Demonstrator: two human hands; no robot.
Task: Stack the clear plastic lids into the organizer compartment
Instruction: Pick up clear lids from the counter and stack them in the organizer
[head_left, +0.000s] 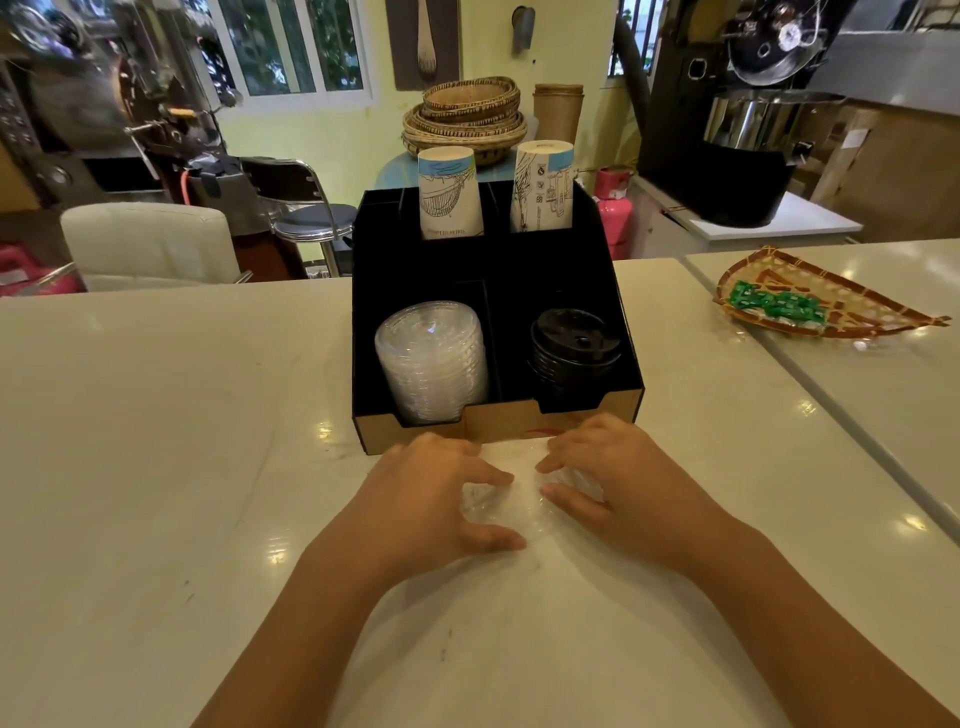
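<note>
Lids (511, 506) of clear plastic lie on the worktop (156, 441), just in front of the organizer (493, 421). They are pressed from both sides by the left hand (436, 499) and the right hand (618, 483), with fingers curled around them. How many are held cannot be told. A tall stack (434, 358) of clear lids is already set in the front left compartment, so most of the job looks done. Black lids (574, 343) are kept in the next compartment. Paper cups (449, 192) are stood behind; their small print cannot be read.
</note>
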